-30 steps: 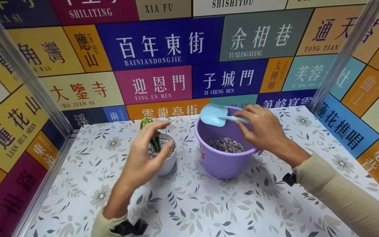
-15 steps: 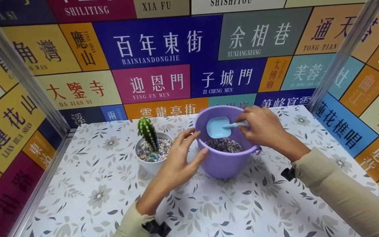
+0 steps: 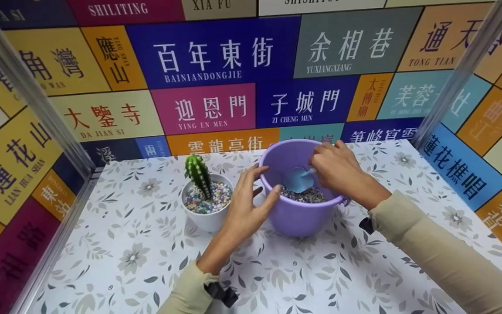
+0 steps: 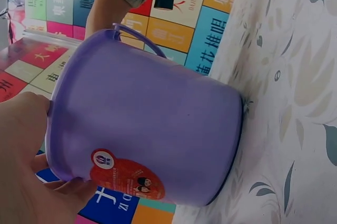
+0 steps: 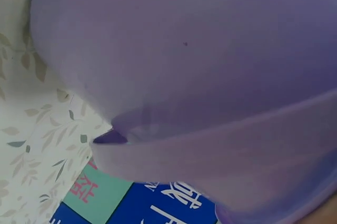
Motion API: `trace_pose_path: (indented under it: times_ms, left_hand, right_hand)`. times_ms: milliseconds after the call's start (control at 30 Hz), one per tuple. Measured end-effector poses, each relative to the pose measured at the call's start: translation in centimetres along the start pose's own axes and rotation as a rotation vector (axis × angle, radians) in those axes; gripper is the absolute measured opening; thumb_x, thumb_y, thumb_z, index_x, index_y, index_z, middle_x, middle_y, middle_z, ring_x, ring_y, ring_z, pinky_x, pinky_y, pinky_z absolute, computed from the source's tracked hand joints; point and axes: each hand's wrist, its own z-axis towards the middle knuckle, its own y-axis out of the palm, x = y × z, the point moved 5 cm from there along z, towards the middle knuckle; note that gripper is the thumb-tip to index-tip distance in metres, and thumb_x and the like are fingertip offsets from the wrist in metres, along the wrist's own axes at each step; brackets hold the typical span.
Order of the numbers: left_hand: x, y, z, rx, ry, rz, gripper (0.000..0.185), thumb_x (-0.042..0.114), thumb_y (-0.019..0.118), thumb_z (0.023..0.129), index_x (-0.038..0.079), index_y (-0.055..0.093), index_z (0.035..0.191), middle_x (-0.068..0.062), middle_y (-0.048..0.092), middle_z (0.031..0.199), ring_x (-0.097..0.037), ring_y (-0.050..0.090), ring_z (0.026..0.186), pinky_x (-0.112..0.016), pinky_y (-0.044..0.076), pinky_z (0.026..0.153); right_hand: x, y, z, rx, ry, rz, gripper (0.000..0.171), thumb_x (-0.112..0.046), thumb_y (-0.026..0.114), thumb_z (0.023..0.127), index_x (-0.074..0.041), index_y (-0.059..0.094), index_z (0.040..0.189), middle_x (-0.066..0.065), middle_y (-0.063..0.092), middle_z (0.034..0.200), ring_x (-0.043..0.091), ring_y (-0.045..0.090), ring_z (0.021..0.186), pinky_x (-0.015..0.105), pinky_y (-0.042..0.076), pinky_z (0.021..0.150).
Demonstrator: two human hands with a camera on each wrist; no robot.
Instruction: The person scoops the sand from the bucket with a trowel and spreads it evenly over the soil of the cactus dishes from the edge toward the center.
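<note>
Right hand (image 3: 336, 168): reaching down inside the round lilac plastic bucket (image 3: 296, 216), fingers pinched on the handle of a small pale-blue plastic scoop (image 3: 298, 179).
Scoop: blade angled into the bed of small multicoloured gravel (image 3: 307, 195) at the bucket's bottom; load on the blade, if any, hidden by its tilt.
Left hand (image 3: 246, 205): fingers curved against the bucket's near-left wall, thumb at the rim, steadying it; in the left wrist view, palm and fingertips (image 4: 68, 190) wrapped low round the side beside a red sticker (image 4: 126, 179).
Bucket: upright on the floral-print white tablecloth (image 3: 277, 274), centre of the table, just right of the pot.
Pot: small white ceramic pot (image 3: 207, 218) just beside the left hand, apart from the bucket; holding an upright green ribbed cactus (image 3: 198, 174) ringed by coloured gravel.
Backdrop: colourful wall panels (image 3: 216, 56) of Chinese street names on three sides.
Risk, spill: likely scatter of gravel across the cloth if lifted overfull or tipped while crossing the gap to the pot.
Risk, tipping: light bucket liable to slide or rock under a hard dig, should the left-hand brace loosen.
Risk, cactus: left wrist close to the spines; a careless sweep could prick skin or knock the pot.
Right wrist view: only bucket wall and rim; finger hold not visible there.
</note>
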Motion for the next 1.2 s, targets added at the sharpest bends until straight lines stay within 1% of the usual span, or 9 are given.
trace_pose_path:
  times_ms: [133, 300, 400, 500, 667, 800, 900, 1100, 1200]
  left_hand:
    - [-0.34, 0.22, 0.06, -0.013, -0.020, -0.089, 0.060, 0.041, 0.073, 0.104, 0.014, 0.053, 0.153, -0.010, 0.054, 0.155, -0.028, 0.055, 0.149, -0.030, 0.057, 0.110]
    - [-0.46, 0.25, 0.03, -0.008, -0.014, -0.121, 0.059, 0.038, 0.074, 0.104, 0.013, 0.054, 0.152, -0.010, 0.055, 0.155, -0.027, 0.055, 0.149, -0.028, 0.057, 0.109]
    - [-0.49, 0.24, 0.02, -0.007, -0.018, -0.124, 0.058, 0.039, 0.075, 0.103, 0.015, 0.055, 0.152, -0.009, 0.055, 0.155, -0.023, 0.055, 0.149, -0.027, 0.057, 0.109]
    - [-0.50, 0.20, 0.01, -0.003, -0.015, -0.126, 0.058, 0.039, 0.075, 0.103, 0.015, 0.055, 0.152, -0.010, 0.056, 0.155, -0.026, 0.056, 0.148, -0.028, 0.057, 0.109]
    - [-0.45, 0.22, 0.02, -0.007, 0.001, -0.128, 0.058, 0.037, 0.076, 0.103, 0.012, 0.055, 0.152, -0.012, 0.056, 0.153, -0.034, 0.056, 0.148, -0.030, 0.057, 0.109]
    - [-0.44, 0.20, 0.05, -0.012, 0.005, -0.125, 0.059, 0.037, 0.075, 0.104, 0.012, 0.054, 0.153, -0.011, 0.056, 0.153, -0.035, 0.056, 0.147, -0.030, 0.058, 0.109]
    - [-0.52, 0.21, 0.09, -0.015, 0.001, -0.121, 0.060, 0.038, 0.075, 0.104, 0.011, 0.054, 0.153, -0.011, 0.056, 0.154, -0.034, 0.056, 0.148, -0.029, 0.058, 0.108]
    - [-0.56, 0.20, 0.12, -0.018, -0.004, -0.119, 0.060, 0.038, 0.075, 0.103, 0.010, 0.055, 0.152, -0.011, 0.057, 0.153, -0.032, 0.058, 0.146, -0.029, 0.060, 0.105]
    - [-0.59, 0.11, 0.15, -0.019, -0.005, -0.124, 0.060, 0.038, 0.076, 0.103, 0.010, 0.055, 0.152, -0.011, 0.057, 0.153, -0.032, 0.058, 0.146, -0.028, 0.060, 0.105]
  right_hand:
    - [-0.24, 0.33, 0.02, -0.032, -0.037, -0.035, 0.004, -0.014, 0.085, 0.087, -0.012, 0.082, 0.086, 0.012, 0.074, 0.100, 0.035, 0.064, 0.097, 0.048, 0.045, 0.083]
    - [-0.54, 0.58, 0.17, -0.093, -0.094, -0.023, 0.019, -0.024, 0.087, 0.090, -0.014, 0.078, 0.076, 0.010, 0.074, 0.089, 0.032, 0.065, 0.085, 0.049, 0.050, 0.085]
    - [-0.47, 0.64, 0.25, -0.120, -0.116, 0.008, 0.019, -0.015, 0.085, 0.087, -0.017, 0.075, 0.071, 0.005, 0.073, 0.077, 0.027, 0.062, 0.071, 0.048, 0.051, 0.081]
    - [-0.44, 0.75, 0.30, -0.157, -0.150, 0.044, 0.022, -0.004, 0.076, 0.082, -0.019, 0.071, 0.067, 0.000, 0.067, 0.066, 0.023, 0.055, 0.060, 0.045, 0.049, 0.073]
    - [-0.40, 0.94, 0.16, -0.240, -0.182, 0.107, 0.019, -0.003, 0.071, 0.083, -0.019, 0.080, 0.080, -0.005, 0.072, 0.072, 0.021, 0.059, 0.067, 0.044, 0.048, 0.072]
    - [-0.23, 0.99, 0.12, -0.277, -0.169, 0.132, 0.020, -0.007, 0.073, 0.086, -0.019, 0.086, 0.095, -0.004, 0.081, 0.087, 0.025, 0.068, 0.080, 0.048, 0.051, 0.082]
    - [-0.08, 0.97, 0.13, -0.289, -0.152, 0.157, 0.020, -0.010, 0.074, 0.089, -0.019, 0.087, 0.101, -0.003, 0.083, 0.093, 0.026, 0.070, 0.085, 0.049, 0.054, 0.085]
    - [0.21, 0.78, 0.08, -0.289, -0.099, 0.211, 0.019, -0.017, 0.074, 0.094, -0.020, 0.087, 0.107, -0.004, 0.083, 0.099, 0.025, 0.072, 0.090, 0.050, 0.060, 0.082]
    - [0.29, 0.66, 0.09, -0.290, -0.091, 0.251, 0.020, -0.019, 0.074, 0.096, -0.020, 0.087, 0.111, -0.003, 0.084, 0.103, 0.024, 0.074, 0.093, 0.052, 0.061, 0.086]
